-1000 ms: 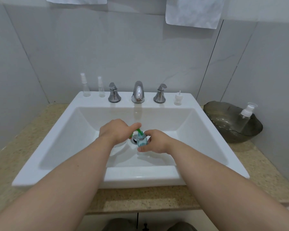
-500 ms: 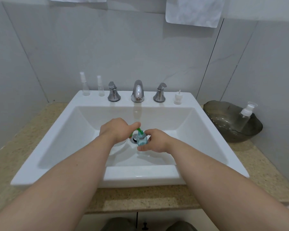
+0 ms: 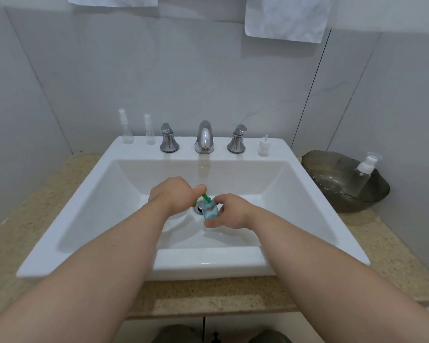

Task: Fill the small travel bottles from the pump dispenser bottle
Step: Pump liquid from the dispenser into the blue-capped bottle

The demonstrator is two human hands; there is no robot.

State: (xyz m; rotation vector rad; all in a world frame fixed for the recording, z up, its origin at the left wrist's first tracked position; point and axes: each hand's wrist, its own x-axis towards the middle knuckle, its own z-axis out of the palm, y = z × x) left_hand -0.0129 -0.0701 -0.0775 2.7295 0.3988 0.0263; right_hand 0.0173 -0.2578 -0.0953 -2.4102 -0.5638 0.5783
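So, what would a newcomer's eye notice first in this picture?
Over the middle of the white sink, the right hand holds a small bottle of blue-green liquid while the left hand points a green spout at its neck. Next come the chrome faucet behind them, and a clear pump bottle leaning in a dark bowl on the counter at right.

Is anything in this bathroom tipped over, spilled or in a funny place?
A clear pump bottle lies tilted inside the dark bowl on the counter instead of standing. A loose white cap stands on the sink rim by the right tap, with no bottle under it. No spill shows.
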